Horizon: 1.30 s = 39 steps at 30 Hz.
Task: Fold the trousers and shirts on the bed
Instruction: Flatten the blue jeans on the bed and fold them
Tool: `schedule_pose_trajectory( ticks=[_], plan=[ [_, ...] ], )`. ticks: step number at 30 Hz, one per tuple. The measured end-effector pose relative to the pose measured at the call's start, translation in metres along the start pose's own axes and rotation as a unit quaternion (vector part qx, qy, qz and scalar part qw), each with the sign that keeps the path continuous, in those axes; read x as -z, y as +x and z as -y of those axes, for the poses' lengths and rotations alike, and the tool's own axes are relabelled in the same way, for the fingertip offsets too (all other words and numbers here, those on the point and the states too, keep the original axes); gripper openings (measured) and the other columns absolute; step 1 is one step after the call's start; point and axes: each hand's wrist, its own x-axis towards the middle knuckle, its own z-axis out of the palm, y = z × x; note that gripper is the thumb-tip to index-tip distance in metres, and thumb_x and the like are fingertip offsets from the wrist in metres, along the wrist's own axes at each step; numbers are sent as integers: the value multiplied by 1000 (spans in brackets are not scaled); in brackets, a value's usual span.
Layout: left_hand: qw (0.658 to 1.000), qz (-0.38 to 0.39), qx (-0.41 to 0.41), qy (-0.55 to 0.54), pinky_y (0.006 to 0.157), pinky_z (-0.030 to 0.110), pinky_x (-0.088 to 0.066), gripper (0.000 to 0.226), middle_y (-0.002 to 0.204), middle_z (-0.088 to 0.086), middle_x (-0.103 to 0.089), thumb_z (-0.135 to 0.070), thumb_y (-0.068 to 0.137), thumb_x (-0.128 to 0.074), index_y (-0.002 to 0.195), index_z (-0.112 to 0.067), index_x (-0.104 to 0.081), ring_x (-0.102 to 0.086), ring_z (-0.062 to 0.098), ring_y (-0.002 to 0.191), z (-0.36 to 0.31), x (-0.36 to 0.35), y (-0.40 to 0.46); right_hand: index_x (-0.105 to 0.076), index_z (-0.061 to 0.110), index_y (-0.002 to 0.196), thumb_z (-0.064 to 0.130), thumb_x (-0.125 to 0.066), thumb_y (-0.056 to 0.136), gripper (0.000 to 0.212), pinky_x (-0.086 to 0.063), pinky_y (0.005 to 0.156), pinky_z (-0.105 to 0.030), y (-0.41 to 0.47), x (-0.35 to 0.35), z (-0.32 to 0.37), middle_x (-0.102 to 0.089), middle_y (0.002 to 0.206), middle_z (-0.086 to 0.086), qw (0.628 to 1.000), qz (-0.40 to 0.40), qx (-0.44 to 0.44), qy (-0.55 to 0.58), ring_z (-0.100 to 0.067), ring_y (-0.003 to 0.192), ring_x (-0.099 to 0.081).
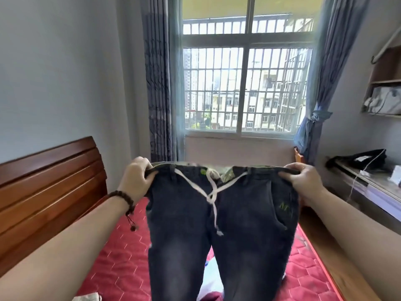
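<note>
Dark trousers (219, 224) hang upright above the red bed (121, 263), legs down. At the waistband corners, the left hand (135, 179) and right hand (303, 179) each pinch the cloth with curled fingers. Farther right, a wall shelf (384, 83) holds a grey bag (382, 99).

Trousers (221, 224) hang above the bed (121, 257), headboard (47, 187) left, window (245, 83) behind, desk (373, 187) right.

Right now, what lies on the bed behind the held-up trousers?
Between the legs of the trousers a pale garment and a dark red one show on the red mattress. Whatever else lies behind them is covered.
</note>
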Motion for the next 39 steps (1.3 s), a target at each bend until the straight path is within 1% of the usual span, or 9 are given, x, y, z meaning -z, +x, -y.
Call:
schedule_pose_trajectory(
  ticks=[6, 9, 15, 18, 23, 30, 34, 37, 39],
  plan=[
    [996, 77, 3, -40, 83, 23, -39, 40, 92, 7, -58, 0, 81, -72, 117, -8, -58, -54, 20, 84, 7, 5, 5, -69, 9, 83, 2, -80, 72, 17, -54, 79, -40, 2, 13, 2, -69, 83, -16, 992, -2, -23, 123, -27, 75, -63],
    [982, 108, 81, -133, 85, 29, -48, 19, 96, 14, -67, -2, 80, -74, 99, 0, -71, -59, 20, 90, 6, 15, 10, -69, 4, 87, -1, -75, 72, 16, -56, 81, -45, 2, 22, 10, -68, 89, -22, 967, 66, -77, 235, -33, 79, -64],
    [747, 127, 304, -578, 65, 29, -59, 6, 85, 13, -71, -5, 88, -58, 92, -2, -62, -69, 21, 72, -5, 9, 5, -65, 6, 97, 8, -66, 80, 17, -60, 69, -40, 1, 34, 22, -71, 91, -17, 914, 128, -143, 356, -27, 74, -71],
    [794, 70, 364, -482, 68, 35, -59, 13, 86, 18, -67, -6, 96, -55, 89, -1, -63, -66, 25, 71, -23, -21, 5, -58, 9, 84, 1, -68, 83, 13, -59, 66, -43, -4, 5, 25, -65, 88, -20, 947, 9, -171, 273, -24, 61, -66],
    [780, -40, 376, -499, 80, 52, -54, 15, 83, 20, -65, -13, 94, -61, 83, -4, -65, -61, 29, 76, -88, -63, 7, -59, 10, 82, 1, -71, 82, 15, -54, 77, -51, -34, -55, 62, -64, 89, -23, 924, -76, -168, 336, -29, 71, -63],
    [818, 17, 247, -519, 81, 34, -56, 26, 98, 10, -72, -34, 91, -63, 104, -11, -64, -69, 22, 92, -150, -76, 2, -66, 5, 85, 44, -47, 97, 45, -55, 66, -27, -80, -110, 134, -67, 77, -10, 880, 144, -168, 420, -18, 69, -65],
    [817, 29, 198, -541, 71, 20, -53, 17, 90, -1, -72, -11, 84, -72, 98, -16, -64, -69, 10, 84, -135, -63, 3, -72, -2, 93, 51, -35, 98, 65, -53, 84, -27, -73, -93, 140, -73, 95, -14, 861, 267, -131, 413, -19, 87, -70],
    [809, 26, 206, -550, 72, 28, -56, 12, 89, 5, -74, -7, 83, -72, 91, -15, -69, -69, 18, 83, -119, -45, 13, -75, 13, 92, 36, -59, 92, 28, -52, 84, -31, -55, -84, 129, -74, 98, -5, 966, 151, -7, 211, -7, 85, -68],
    [786, 50, 203, -582, 69, 32, -58, 14, 92, 9, -75, -13, 75, -78, 88, -16, -72, -71, 23, 82, -109, -29, 22, -61, 21, 117, 39, -72, 82, 41, -49, 88, -29, -38, -71, 115, -63, 115, 5, 997, 29, 41, 58, -3, 96, -60]
  ],
)
